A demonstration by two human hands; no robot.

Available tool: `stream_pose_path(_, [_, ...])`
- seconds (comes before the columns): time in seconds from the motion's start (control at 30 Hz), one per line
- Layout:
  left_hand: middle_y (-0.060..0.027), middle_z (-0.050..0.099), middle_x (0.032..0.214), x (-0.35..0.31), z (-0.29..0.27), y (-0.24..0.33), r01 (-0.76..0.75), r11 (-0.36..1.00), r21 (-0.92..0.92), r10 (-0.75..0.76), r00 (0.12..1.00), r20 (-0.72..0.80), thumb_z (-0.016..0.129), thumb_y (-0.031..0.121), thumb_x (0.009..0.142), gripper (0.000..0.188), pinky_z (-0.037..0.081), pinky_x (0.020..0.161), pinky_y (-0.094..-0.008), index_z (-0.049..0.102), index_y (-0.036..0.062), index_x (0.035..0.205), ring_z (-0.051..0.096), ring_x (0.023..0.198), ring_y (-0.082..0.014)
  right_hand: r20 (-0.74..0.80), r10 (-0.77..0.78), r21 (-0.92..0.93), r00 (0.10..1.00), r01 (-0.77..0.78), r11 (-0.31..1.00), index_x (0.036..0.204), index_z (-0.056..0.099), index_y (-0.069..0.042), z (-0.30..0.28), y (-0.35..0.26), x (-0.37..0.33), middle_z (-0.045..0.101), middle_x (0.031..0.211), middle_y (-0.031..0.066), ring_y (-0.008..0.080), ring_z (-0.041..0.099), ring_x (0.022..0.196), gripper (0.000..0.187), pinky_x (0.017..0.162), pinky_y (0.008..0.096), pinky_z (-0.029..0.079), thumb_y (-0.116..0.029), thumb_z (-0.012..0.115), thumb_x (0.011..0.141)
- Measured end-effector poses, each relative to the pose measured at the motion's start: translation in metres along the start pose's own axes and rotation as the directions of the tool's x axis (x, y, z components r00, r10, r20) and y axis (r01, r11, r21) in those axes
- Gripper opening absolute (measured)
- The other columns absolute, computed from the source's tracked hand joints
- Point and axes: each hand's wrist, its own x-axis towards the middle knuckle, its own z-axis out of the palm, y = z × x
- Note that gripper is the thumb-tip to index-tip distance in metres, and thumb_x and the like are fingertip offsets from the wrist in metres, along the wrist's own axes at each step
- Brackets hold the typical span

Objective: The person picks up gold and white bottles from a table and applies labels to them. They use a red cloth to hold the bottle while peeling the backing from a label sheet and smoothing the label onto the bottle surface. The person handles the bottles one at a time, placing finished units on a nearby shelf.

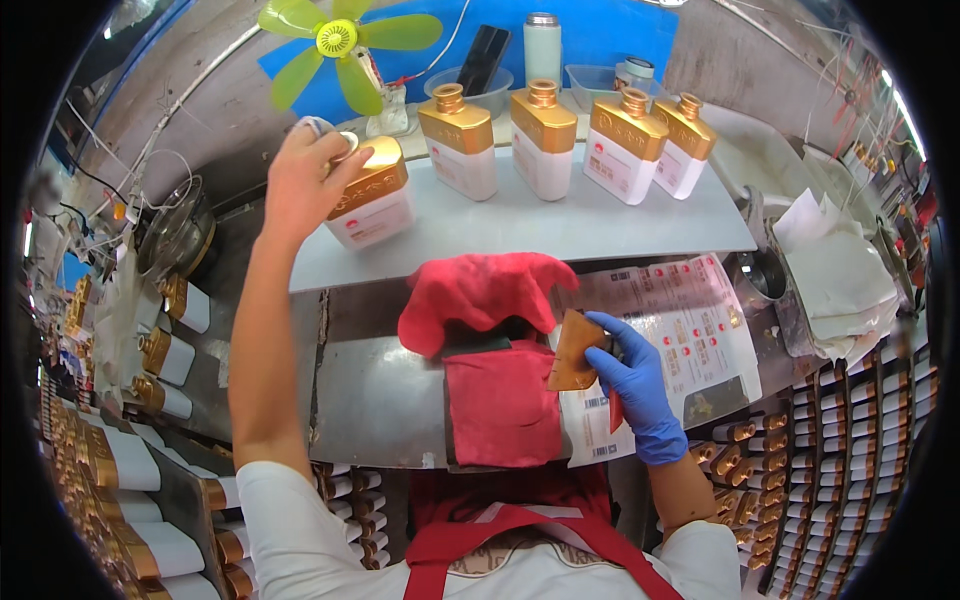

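Observation:
At the far left of a pale grey board [500, 230], my left hand [305, 180] is closed around the top of a white bottle with a gold shoulder [372, 215]. Its neck is hidden by my fingers, some of which carry pale coverings. My right hand [645, 395], in a blue glove, pinches a flat brown scraper-like piece [573, 350] over the near work surface. A bit of red cloth or sheet [615, 412] shows below that hand. Under it lies a sheet of printed labels [670, 320]. To the left of the piece is a folded red cloth pad [505, 405].
Several more gold-and-white bottles [542, 150] stand along the board. A crumpled red cloth [485, 290] lies before it. Behind are a green fan [337, 40], a phone [485, 60] and a flask [542, 50]. Racks of bottles [850, 460] flank me on both sides.

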Motion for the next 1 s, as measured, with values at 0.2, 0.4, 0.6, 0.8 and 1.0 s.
stream_pose_path(0.2, [-0.0047, 0.046, 0.067, -0.011, -0.051, 0.069, 0.186, 0.943, -0.275, -0.14, 0.974, 0.178, 0.068, 0.02, 0.082, 0.026, 0.036, 0.056, -0.0285, 0.058, -0.0014, 0.072, 0.045, 0.064, -0.0128, -0.013, -0.049, -0.063, 0.999, 0.048, 0.997, 0.126, 0.052, -0.002, 0.001, -0.003, -0.026, 0.06, 0.087, 0.0022, 0.0076, 0.058, 0.078, 0.043, 0.071, 0.0198, 0.046, 0.001, 0.06, 0.084])
stream_pose_path(0.4, [-0.0062, 0.051, 0.063, -0.072, 0.022, 0.1, 0.415, 0.68, -0.604, 0.025, 0.811, 0.585, 0.063, 0.028, 0.085, 0.034, 0.037, 0.056, -0.0298, 0.056, -0.0023, 0.069, 0.045, 0.063, -0.0114, -0.031, -0.04, -0.111, 0.999, 0.036, 0.993, 0.126, 0.052, -0.002, 0.001, 0.001, -0.042, 0.061, 0.087, 0.0031, 0.0075, 0.058, 0.079, 0.044, 0.071, 0.0201, 0.046, 0.0, 0.062, 0.083])
stream_pose_path(0.6, [-0.0143, 0.057, 0.086, -0.107, 0.085, 0.111, 0.357, 0.863, -0.357, -0.115, 0.828, 0.549, 0.056, 0.03, 0.089, 0.028, 0.04, 0.077, -0.0357, 0.064, 0.0042, 0.081, 0.046, 0.087, -0.0264, 0.036, 0.004, -0.111, 0.999, 0.0, 0.994, 0.126, 0.053, -0.002, 0.013, 0.015, -0.04, 0.059, 0.085, 0.0007, 0.0069, 0.058, 0.079, 0.044, 0.07, 0.0194, 0.045, 0.002, 0.061, 0.083])
stream_pose_path(0.8, [-0.0169, 0.055, 0.103, -0.106, 0.092, 0.11, 0.125, 0.985, -0.122, -0.059, 0.895, 0.442, 0.055, 0.03, 0.087, 0.022, 0.034, 0.088, -0.0435, 0.069, 0.0135, 0.092, 0.041, 0.101, -0.0345, 0.09, -0.032, -0.212, 0.995, 0.051, 0.976, 0.124, 0.057, -0.007, 0.036, 0.027, -0.026, 0.05, 0.079, -0.0041, 0.0008, 0.043, 0.065, 0.043, 0.059, 0.0159, 0.039, 0.0, 0.064, 0.081])
stream_pose_path(1.0, [-0.0132, 0.056, 0.103, -0.115, 0.084, 0.105, 0.216, 0.926, -0.309, -0.131, 0.953, 0.274, 0.064, 0.024, 0.081, 0.016, 0.033, 0.091, -0.0412, 0.067, 0.0125, 0.092, 0.043, 0.105, -0.0319, 0.157, -0.076, -0.415, 0.985, 0.135, 0.9, 0.122, 0.059, -0.009, 0.055, 0.026, -0.021, 0.05, 0.074, -0.0038, 0.0013, 0.041, 0.058, 0.042, 0.055, 0.0169, 0.038, -0.005, 0.067, 0.081])
